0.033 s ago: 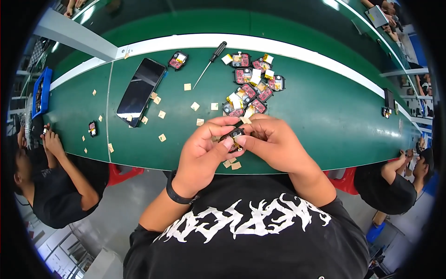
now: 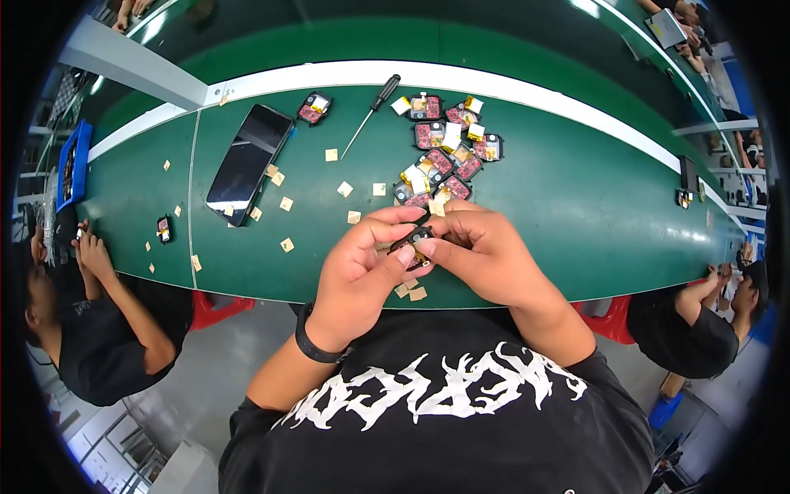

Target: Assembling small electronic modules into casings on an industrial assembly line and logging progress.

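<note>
A small black device casing (image 2: 418, 236) sits between my two hands near the table's front edge. My left hand (image 2: 368, 257) grips its left side, with the thumb pressed on its face. On the other side, my right hand (image 2: 477, 249) pinches it with the thumb on top; the other fingers curl partly out of sight. A tan paper square (image 2: 437, 207) stands at the right fingertips; whether they hold it I cannot tell. Beyond my hands lies a cluster of similar open casings (image 2: 430, 136) with red circuit boards and white-and-yellow battery packs (image 2: 452, 137).
A black phone (image 2: 251, 165) lies left of the middle, with loose tan squares (image 2: 344, 189) around it. Behind it are another casing (image 2: 314, 108) and a screwdriver (image 2: 372, 114). A white post (image 2: 136, 62) rises at the far left. People sit on both sides of me.
The tan square at my right fingertips has shifted slightly and tilted more upright. Both hands keep their hold on the casing.
</note>
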A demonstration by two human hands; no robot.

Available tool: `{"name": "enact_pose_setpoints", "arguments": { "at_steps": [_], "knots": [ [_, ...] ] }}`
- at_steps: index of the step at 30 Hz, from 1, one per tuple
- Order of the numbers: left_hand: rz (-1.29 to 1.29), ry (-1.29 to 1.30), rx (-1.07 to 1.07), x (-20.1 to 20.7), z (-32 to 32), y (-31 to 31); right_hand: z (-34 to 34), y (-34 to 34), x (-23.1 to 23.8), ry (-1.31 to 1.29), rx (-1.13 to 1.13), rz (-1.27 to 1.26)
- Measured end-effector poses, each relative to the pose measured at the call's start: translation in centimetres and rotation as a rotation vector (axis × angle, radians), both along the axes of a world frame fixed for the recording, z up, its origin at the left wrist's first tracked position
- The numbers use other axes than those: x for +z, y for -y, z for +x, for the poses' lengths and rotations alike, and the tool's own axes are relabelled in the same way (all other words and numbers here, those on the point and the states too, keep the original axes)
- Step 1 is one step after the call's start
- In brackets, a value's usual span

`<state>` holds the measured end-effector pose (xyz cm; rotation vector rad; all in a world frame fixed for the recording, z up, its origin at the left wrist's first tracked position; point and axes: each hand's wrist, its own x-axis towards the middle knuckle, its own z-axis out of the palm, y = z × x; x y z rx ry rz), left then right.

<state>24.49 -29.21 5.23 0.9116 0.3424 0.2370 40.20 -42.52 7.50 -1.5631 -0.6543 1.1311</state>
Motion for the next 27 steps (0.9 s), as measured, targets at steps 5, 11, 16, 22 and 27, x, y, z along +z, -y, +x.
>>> {"name": "enact_pose_setpoints", "arguments": {
  "at_steps": [5,11,16,22,27],
  "knots": [
    [0.111,0.033,-0.017,0.2,-0.2,0.4,-0.5,0.6,-0.6,0.014,-0.058,0.081],
    [0.102,-0.026,-0.048,0.9,-0.2,0.2,-0.3,0.5,0.1,0.133,0.010,-0.008],
    [0.313,-0.069,-0.041,1.3,-0.4,-0.2,-1.3,0.5,-0.3,-0.185,-0.144,-0.024],
    [0.372,-0.162,-0.190,1.4,-1.7,-0.4,-2.0,0.9,1.2,-0.239,-0.096,-0.051],
    [0.466,0.022,-0.178,1.1,-2.5,-1.0,-2.6,1.2,2.3,-0.303,-0.081,-0.013]
  ]
}}
